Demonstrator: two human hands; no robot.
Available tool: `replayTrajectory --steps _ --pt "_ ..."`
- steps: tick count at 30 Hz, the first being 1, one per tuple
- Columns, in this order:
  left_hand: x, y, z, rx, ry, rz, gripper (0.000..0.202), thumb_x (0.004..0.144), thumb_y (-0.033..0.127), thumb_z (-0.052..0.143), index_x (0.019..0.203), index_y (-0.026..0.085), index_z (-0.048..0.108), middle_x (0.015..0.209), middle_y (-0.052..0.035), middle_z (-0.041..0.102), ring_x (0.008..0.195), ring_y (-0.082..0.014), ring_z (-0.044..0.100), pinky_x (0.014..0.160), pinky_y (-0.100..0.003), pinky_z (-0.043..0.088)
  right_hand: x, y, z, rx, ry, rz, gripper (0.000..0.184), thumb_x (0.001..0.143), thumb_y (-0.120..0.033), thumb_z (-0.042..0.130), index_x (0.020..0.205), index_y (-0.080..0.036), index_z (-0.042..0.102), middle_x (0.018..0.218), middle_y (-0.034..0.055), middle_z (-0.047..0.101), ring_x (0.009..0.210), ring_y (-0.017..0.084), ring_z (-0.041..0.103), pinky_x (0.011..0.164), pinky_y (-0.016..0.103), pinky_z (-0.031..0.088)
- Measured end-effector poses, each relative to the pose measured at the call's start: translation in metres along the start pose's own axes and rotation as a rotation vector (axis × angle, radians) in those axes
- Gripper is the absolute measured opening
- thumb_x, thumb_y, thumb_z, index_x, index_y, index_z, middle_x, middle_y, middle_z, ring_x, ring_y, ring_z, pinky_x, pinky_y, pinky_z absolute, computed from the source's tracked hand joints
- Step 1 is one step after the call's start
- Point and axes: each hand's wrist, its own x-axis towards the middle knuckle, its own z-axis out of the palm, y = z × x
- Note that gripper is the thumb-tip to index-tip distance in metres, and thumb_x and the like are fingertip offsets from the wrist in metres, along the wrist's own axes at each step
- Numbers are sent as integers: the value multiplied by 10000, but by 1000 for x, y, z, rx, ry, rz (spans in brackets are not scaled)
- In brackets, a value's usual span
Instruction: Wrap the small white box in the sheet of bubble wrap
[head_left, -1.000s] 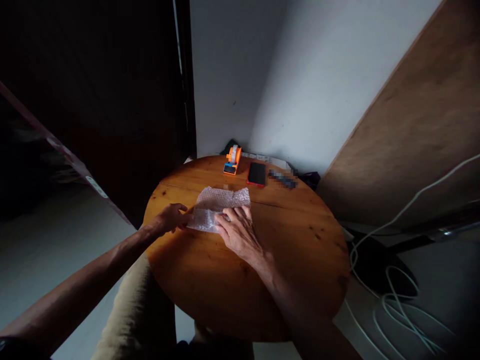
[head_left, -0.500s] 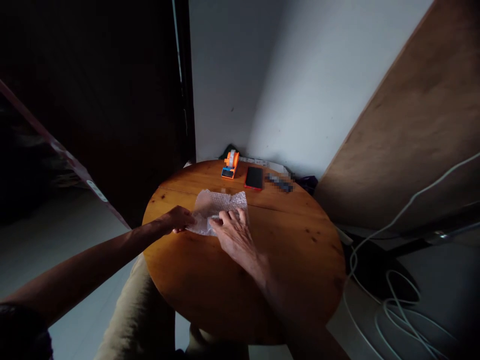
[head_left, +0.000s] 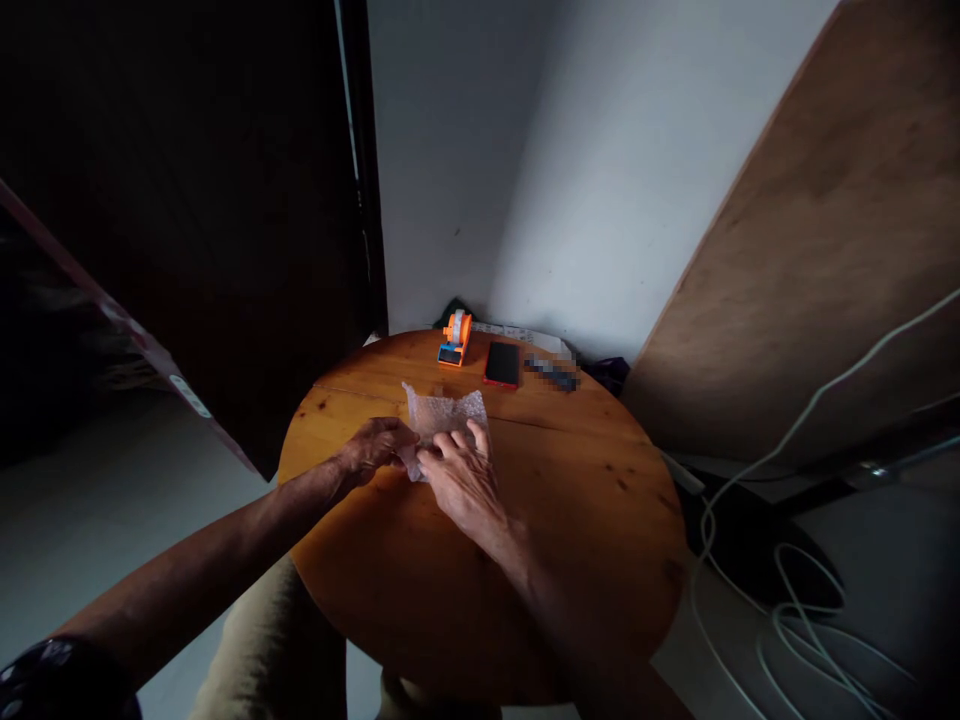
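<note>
A sheet of clear bubble wrap (head_left: 445,414) lies folded on a round wooden table (head_left: 570,520). My left hand (head_left: 376,447) pinches the wrap's left edge, fingers closed on it. My right hand (head_left: 459,471) lies on top of the wrap with fingers stretched flat, pressing it down. The two hands nearly touch over the folded part. What the wrap covers, if anything, is hidden under my hands.
At the table's far edge stand an orange tape dispenser (head_left: 454,340), a dark phone with a red rim (head_left: 502,363) and a blurred dark object (head_left: 553,372). A wooden board (head_left: 810,240) leans on the right. White cables (head_left: 780,590) trail on the floor.
My left hand has moved right, folding the wrap's left side inward so the sheet looks narrower. My right hand stays pressed on it.
</note>
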Motion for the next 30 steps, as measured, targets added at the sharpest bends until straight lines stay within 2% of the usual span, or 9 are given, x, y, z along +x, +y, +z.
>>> replayTrajectory --steps 6,10,14,17,20,22,26,28,30 --pt "4 -6 2 -1 -61 35 174 660 294 668 643 144 583 564 -16 625 496 -124 570 522 -255 448 -2 -1 -2 151 93 47 117 903 -229 583 985 -189 657 993 64 696 1032 235 580 1152 482 197" --pt "-2 1 2 57 -141 77 166 642 256 597 690 116 672 623 -42 657 548 -136 595 580 -275 492 -3 2 -5 194 113 53 91 854 -165 573 907 -182 646 946 66 699 1006 234 588 1139 481 210" --pt "-10 7 -1 167 -202 146 313 627 178 523 839 121 747 642 -23 667 588 -138 600 640 -279 509 -3 9 -9 292 148 75 192 784 -57 530 872 -191 636 861 41 697 937 217 602 1080 449 283" --pt "-12 -1 3 462 -134 297 267 693 151 548 860 153 757 736 -34 696 673 -152 617 680 -280 509 -2 16 -7 330 155 77 255 733 -9 495 837 -195 633 851 44 693 914 217 601 977 409 362" --pt "-13 -15 15 784 74 608 141 750 137 612 795 164 743 912 -82 718 886 -210 644 854 -348 517 -2 23 -2 378 180 96 285 709 8 475 812 -203 636 873 44 705 928 215 609 915 377 398" --pt "-14 -23 23 902 156 738 134 777 106 611 798 164 729 1068 -114 710 1015 -241 636 947 -387 497 -1 30 2 426 222 128 273 718 -4 475 797 -208 638 913 46 718 961 215 623 916 369 416" --pt "-17 -27 28 1008 125 752 154 811 66 568 817 174 676 1070 -102 708 1003 -215 650 900 -332 522 -1 50 0 558 279 291 195 777 -92 499 829 -214 643 935 46 727 927 205 656 844 335 480" --pt "-18 -26 26 1034 93 744 148 832 77 551 834 180 656 1029 -86 708 977 -206 649 877 -318 525 -2 59 -5 596 232 428 161 808 -174 539 919 -214 648 979 50 726 930 206 663 806 323 499" --pt "-18 -24 24 1057 61 754 138 850 91 537 842 179 643 1019 -84 705 979 -209 640 882 -322 518 -5 64 -12 611 116 558 263 823 -289 602 1068 -202 637 1089 81 709 962 217 667 799 325 509"
